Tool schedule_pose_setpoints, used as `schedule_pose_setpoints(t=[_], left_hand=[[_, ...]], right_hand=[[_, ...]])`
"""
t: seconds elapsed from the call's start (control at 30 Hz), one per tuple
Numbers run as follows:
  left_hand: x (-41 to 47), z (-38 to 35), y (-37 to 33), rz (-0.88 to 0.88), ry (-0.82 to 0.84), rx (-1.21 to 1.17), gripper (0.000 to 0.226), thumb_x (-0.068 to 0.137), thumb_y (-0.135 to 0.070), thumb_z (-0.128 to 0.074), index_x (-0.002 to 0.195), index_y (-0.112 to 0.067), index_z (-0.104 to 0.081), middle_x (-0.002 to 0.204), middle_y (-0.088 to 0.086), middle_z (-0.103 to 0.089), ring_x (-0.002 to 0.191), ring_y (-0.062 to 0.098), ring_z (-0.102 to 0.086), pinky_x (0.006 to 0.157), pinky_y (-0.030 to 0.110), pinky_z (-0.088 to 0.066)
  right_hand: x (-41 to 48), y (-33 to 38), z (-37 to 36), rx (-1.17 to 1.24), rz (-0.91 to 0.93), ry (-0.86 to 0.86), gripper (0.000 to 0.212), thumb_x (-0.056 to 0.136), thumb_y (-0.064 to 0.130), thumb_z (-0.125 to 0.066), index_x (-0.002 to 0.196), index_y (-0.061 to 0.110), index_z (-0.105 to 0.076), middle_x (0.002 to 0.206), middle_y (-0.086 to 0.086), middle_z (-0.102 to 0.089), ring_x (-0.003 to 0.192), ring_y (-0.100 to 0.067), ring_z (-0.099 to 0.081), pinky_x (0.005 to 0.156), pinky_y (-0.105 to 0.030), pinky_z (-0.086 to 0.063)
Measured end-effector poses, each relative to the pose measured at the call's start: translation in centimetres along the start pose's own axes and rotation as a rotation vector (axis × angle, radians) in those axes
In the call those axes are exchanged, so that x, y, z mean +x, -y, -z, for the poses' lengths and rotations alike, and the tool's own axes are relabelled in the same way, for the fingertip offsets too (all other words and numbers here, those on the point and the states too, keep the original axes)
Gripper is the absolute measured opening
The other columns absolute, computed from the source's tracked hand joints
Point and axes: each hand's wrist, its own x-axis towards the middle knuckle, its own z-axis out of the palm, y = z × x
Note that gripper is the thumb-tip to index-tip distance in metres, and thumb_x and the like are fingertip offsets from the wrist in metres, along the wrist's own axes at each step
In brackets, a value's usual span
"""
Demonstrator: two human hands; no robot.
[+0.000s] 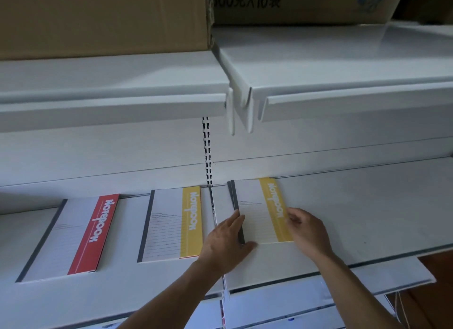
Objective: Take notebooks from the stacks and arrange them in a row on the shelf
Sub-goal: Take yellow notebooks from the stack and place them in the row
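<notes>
Head: hands [226, 240] [307, 230] on yellow notebook [255, 211]

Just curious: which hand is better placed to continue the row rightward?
Probably the right hand: it holds the rightmost yellow notebook's right edge, beside bare shelf; the left hand sits between notebooks.

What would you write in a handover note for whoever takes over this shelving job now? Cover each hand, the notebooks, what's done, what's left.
Left hand: straight fingers press the spine of the right yellow notebook.
Right hand: fingers curled on its yellow edge.
Done: red notebook and middle yellow notebook lie flat on the shelf.
Left: settle the third, then probably continue rightward.
</notes>
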Motion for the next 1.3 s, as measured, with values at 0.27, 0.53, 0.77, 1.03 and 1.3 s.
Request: schedule_pose_setpoints(t=[0.27, 0.53, 0.77, 1.03, 1.3], left_hand=[[-0.6, 0.4, -0.6, 0.007, -0.008, -0.053, 0.082, 0.087, -0.055, -0.06, 0.152, -0.024, -0.021, 0.161, -0.009, -0.014, 0.145, 0.012, -0.024, 0.115, 0.027, -0.025], [-0.5, 0.5, -1.1, 0.018, 0.022, 0.002, 0.075, 0.09, -0.053, -0.054, 0.151, -0.022, -0.024, 0.16, -0.008, -0.018, 0.142, 0.014, -0.029, 0.112, 0.027, -0.028], [-1.1, 3.0, -0.7, 0.001, 0.045, 0.022, 0.073, 0.091, -0.059, -0.049, 0.15, -0.023, -0.026, 0.158, -0.004, -0.026, 0.142, 0.016, -0.029, 0.114, 0.032, -0.03], [-6.5, 11.9, 6.3, 0.17, -0.108, 0.333, 0.047, 0.094, -0.051, -0.044, 0.133, -0.026, -0.053, 0.133, -0.005, -0.057, 0.122, 0.016, -0.052, 0.102, 0.031, -0.037], [-17.8, 21.4, 18.1, 0.476, -0.275, 0.451, 0.044, 0.093, -0.049, -0.044, 0.128, -0.025, -0.056, 0.129, -0.004, -0.06, 0.118, 0.017, -0.055, 0.101, 0.031, -0.039]], right_hand=[[1.1, 1.0, -0.4, -0.032, -0.022, 0.023, 0.027, 0.092, 0.012, -0.056, 0.115, 0.017, -0.068, 0.114, -0.002, -0.07, 0.101, -0.02, -0.064, 0.081, -0.024, -0.045], [1.7, 1.1, -0.4, -0.078, -0.051, 0.036, 0.032, 0.092, 0.013, -0.054, 0.121, 0.021, -0.065, 0.121, -0.002, -0.067, 0.11, -0.02, -0.061, 0.082, -0.021, -0.04], [1.3, 4.6, -0.3, -0.394, 0.084, -0.059, 0.032, 0.093, 0.022, -0.048, 0.12, 0.021, -0.065, 0.123, -0.003, -0.063, 0.112, -0.026, -0.056, 0.086, -0.033, -0.049], [-0.1, 15.0, -7.8, -0.427, 0.422, 0.146, 0.035, 0.094, 0.027, -0.046, 0.126, 0.022, -0.058, 0.133, 0.0, -0.055, 0.125, -0.022, -0.045, 0.095, -0.032, -0.042], [-6.8, 28.0, -17.8, -0.415, 0.733, 0.287, 0.037, 0.094, 0.027, -0.048, 0.129, 0.02, -0.055, 0.129, -0.001, -0.056, 0.121, -0.023, -0.049, 0.092, -0.032, -0.042]])
